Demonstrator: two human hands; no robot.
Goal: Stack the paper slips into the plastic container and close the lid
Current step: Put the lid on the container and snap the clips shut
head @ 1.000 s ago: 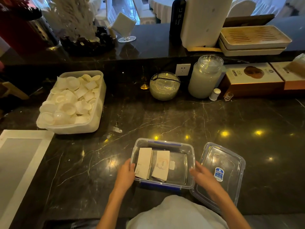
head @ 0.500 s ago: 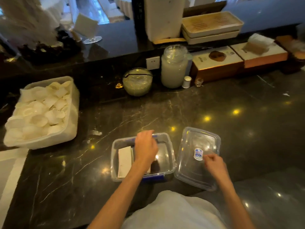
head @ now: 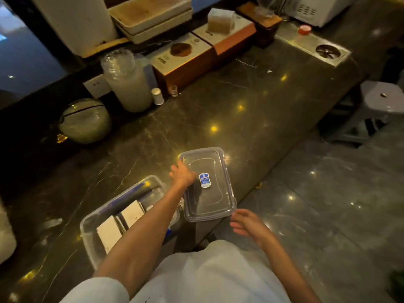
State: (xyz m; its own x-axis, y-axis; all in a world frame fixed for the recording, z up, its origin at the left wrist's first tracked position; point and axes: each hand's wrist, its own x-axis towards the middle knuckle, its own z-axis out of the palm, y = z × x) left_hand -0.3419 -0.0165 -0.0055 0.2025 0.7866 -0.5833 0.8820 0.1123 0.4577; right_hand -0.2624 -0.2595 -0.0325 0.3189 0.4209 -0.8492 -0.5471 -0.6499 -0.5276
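On a dark shiny counter (head: 251,101), the clear lid (head: 207,184) lies mid-frame, long side pointing up, right of the container (head: 91,232) with slips (head: 109,234). Left hand (head: 181,176) grips its left edge. Right hand (head: 249,224), open and empty, waits below.

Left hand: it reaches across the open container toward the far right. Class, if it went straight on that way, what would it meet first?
The clear lid. The left hand is already at its near-left edge, seemingly touching it, though depth is hard to judge.
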